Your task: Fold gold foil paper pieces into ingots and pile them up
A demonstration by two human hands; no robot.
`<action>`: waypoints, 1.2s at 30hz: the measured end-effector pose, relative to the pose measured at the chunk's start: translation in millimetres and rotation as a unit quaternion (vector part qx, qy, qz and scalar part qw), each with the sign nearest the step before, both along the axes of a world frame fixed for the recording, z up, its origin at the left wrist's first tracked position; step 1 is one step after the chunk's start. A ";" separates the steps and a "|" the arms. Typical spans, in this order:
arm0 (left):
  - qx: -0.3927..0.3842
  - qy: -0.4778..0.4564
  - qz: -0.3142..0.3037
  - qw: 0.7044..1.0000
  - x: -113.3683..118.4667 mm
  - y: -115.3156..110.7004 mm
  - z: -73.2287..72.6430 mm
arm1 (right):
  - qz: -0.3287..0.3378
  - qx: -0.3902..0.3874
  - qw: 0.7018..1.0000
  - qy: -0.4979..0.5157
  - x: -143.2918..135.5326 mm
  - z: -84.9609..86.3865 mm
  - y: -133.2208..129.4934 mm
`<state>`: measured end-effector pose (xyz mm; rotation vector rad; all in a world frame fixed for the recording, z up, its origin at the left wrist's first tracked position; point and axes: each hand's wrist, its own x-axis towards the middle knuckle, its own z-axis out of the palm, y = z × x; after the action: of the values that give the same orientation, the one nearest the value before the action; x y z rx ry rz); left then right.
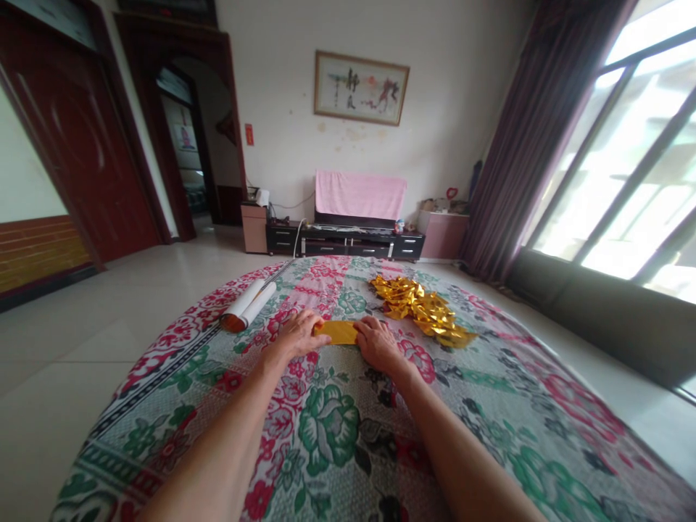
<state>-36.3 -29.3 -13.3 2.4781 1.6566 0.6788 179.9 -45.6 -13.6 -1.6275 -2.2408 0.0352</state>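
A flat strip of gold paper [341, 333] lies level just over or on the flowered cloth, near the middle of the table. My left hand [301, 335] pinches its left end, thumb in front and fingers behind. At the right end, my right hand [376, 344] is closed on the paper in the same manner. Whether the strip is folded in layers cannot be made out. To the right of my right hand sits a heap of shiny gold folded paper pieces [421, 308], apart from it.
A white roll with an orange-gold end [249, 308] lies on the left of the flowered tablecloth [326, 428]. Beyond the table's far edge stands a low black cabinet [348, 243] with a pink cloth [359, 193] above it. A curtain and window are on the right.
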 end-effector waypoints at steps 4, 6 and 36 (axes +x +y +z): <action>-0.009 -0.014 0.005 1.000 -1.6 0.2 0.8 | -0.007 -0.009 1.000 0.003 -0.5 1.3 0.1; -0.014 -0.017 0.007 1.000 -1.6 0.7 0.9 | -0.006 -0.006 1.000 0.006 -0.3 0.5 0.5; 0.019 0.053 0.045 0.997 4.6 2.0 -1.7 | -0.001 0.035 0.999 0.024 0.0 -4.7 -0.6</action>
<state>-31.7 -27.3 -15.1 2.5205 1.8178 0.6034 179.9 -46.3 -18.3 -1.5755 -2.1813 -0.0040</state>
